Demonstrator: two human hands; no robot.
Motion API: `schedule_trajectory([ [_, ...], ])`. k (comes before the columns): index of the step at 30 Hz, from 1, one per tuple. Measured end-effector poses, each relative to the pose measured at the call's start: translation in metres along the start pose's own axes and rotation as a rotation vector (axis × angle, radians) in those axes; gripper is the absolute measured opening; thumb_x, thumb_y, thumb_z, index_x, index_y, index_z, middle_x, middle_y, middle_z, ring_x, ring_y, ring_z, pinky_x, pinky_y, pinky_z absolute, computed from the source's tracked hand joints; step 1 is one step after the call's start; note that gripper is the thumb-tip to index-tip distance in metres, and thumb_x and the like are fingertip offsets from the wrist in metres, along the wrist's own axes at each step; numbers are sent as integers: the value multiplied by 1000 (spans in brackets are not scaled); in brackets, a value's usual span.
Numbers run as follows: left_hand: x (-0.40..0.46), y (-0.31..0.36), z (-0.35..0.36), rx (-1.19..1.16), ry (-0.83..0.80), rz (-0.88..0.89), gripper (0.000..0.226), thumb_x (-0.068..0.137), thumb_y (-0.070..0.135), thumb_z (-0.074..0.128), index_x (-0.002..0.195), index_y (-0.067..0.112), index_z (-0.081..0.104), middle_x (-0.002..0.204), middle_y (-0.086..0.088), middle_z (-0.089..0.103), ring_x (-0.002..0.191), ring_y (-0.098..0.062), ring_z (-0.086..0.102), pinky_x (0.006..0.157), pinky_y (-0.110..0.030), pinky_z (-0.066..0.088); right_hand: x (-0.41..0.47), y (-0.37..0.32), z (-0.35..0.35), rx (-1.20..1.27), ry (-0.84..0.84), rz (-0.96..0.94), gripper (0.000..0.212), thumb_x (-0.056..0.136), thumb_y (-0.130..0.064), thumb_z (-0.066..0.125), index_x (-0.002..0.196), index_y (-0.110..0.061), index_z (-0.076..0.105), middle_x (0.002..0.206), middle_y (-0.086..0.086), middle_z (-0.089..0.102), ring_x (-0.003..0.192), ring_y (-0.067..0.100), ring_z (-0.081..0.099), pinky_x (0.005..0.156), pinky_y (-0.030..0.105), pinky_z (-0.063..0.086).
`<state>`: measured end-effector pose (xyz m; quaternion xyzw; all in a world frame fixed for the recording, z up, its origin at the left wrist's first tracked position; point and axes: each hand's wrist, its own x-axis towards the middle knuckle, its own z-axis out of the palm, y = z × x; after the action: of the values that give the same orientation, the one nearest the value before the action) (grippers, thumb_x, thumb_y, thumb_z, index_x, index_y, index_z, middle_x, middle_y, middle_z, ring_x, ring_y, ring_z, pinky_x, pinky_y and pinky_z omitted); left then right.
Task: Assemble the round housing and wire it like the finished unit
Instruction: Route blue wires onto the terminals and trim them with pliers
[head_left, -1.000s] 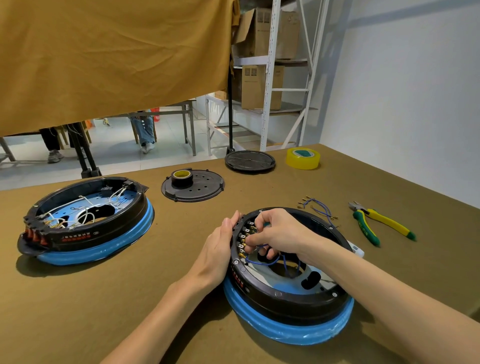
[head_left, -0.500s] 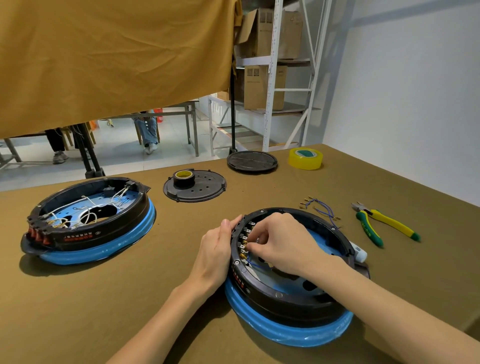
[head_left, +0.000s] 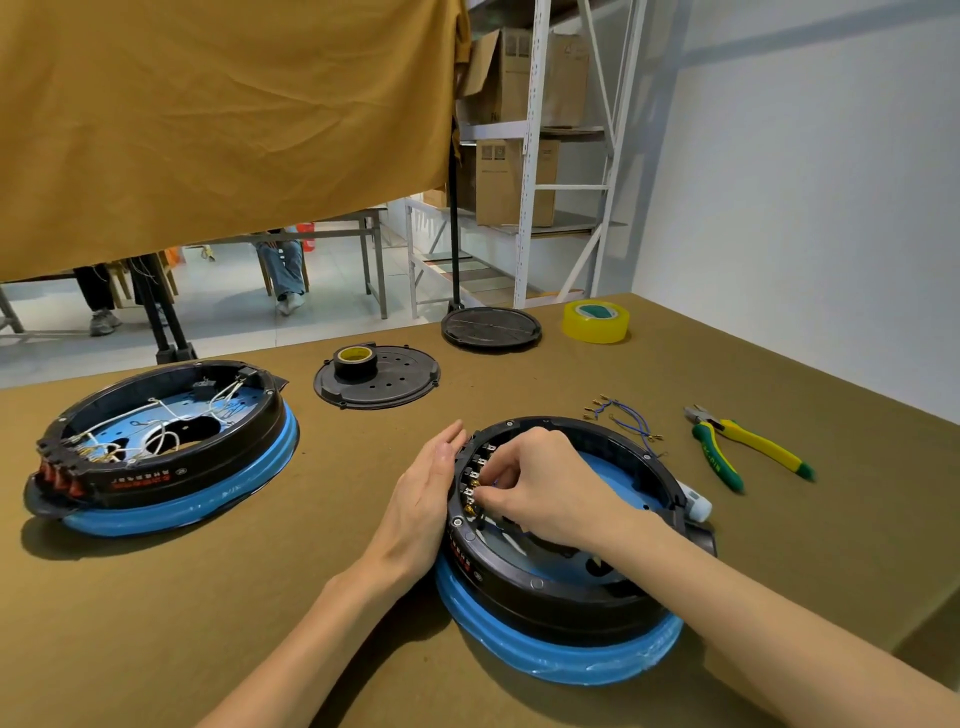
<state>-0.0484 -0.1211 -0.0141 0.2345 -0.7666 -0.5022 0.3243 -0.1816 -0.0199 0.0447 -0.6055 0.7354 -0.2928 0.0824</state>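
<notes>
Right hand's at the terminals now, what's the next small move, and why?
Probably press that wire end fully onto its terminal: the right hand pinches at the terminal row while the left hand braces the housing wall.

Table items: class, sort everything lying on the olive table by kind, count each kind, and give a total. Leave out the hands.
Round housings with blue rims: 2 (wired finished unit, housing being wired)
Flat black discs: 2
Tape rolls: 2 (black roll, yellow roll)
Pliers: 1
Loose blue wire bundle: 1
Total: 8
</notes>
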Motion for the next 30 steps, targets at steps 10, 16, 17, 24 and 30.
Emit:
schedule_trajectory([
  [10, 1, -11, -4, 98, -65, 57, 65, 102, 56, 23, 161, 29, 23, 165, 27, 19, 147, 14, 19, 122, -23, 17, 0, 2, -1, -29, 6, 10, 12, 93, -30, 71, 98, -24, 80, 77, -9, 71, 73, 8, 65, 77, 38, 60],
  [16, 1, -8, -2, 79, -31, 45, 65, 101, 55, 24, 159, 26, 29, 164, 20, 27, 146, 11, 25, 125, -30, 21, 0, 4, -1, -37, 5, 7, 13, 94, -31, 70, 100, -25, 79, 76, -10, 70, 72, 8, 65, 76, 37, 59],
  [17, 1, -8, -2, 84, -31, 45, 66, 101, 54, 24, 159, 25, 29, 164, 20, 28, 146, 10, 26, 125, -31, 21, -1, 4, -1, -38, 7, 6, 13, 94, -32, 70, 101, -25, 79, 76, -10, 70, 72, 8, 64, 75, 36, 59],
  [24, 1, -8, -2, 102, -31, 51, 67, 100, 55, 24, 160, 25, 30, 165, 19, 28, 147, 9, 25, 125, -31, 21, 3, 6, 3, -24, 33, -4, 12, 93, -28, 72, 98, -21, 81, 71, -12, 68, 63, 1, 60, 63, 19, 49],
  [30, 0, -10, -5, 141, -55, 60, 68, 101, 59, 21, 161, 27, 25, 165, 25, 20, 146, 16, 19, 118, -18, 17, 3, 7, 4, -2, 18, -5, 11, 93, -28, 73, 97, -22, 81, 74, -10, 71, 68, 2, 65, 67, 21, 55],
])
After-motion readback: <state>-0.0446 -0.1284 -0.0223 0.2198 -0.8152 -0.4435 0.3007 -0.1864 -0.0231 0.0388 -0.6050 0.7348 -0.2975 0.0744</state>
